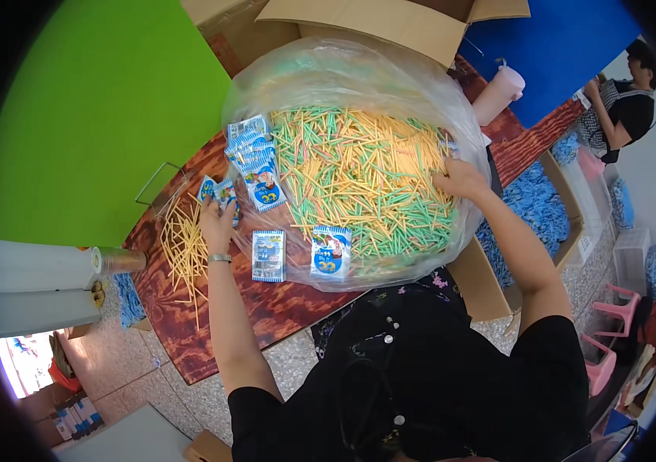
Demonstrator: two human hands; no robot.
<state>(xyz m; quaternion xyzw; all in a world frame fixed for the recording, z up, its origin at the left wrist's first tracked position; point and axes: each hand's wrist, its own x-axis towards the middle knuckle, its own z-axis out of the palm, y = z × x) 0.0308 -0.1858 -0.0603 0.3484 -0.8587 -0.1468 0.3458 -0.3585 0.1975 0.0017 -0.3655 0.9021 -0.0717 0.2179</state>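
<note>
A large clear plastic bag (343, 65) lies open on the table, with a wide heap of thin yellow, green and pink sticks (366, 185) in it. My right hand (462, 180) reaches in over the bag's right side, its fingers curled into the sticks at the heap's right edge; the fingertips are partly hidden. At the left, my left hand (218, 223) is closed on a small blue-and-white packet (225, 192), beside a loose pile of yellow sticks (183, 250). More packets (258, 165) overlap at the bag's left edge. Two single packets (268, 256) lie nearer me.
The red-brown table (247, 316) has cardboard boxes (374, 27) behind the bag and a pink bottle (500, 91) at the back right. Right of me stands a carton of blue packets (528, 212). A green panel (105, 115) rises at left. Another person (620, 108) works at far right.
</note>
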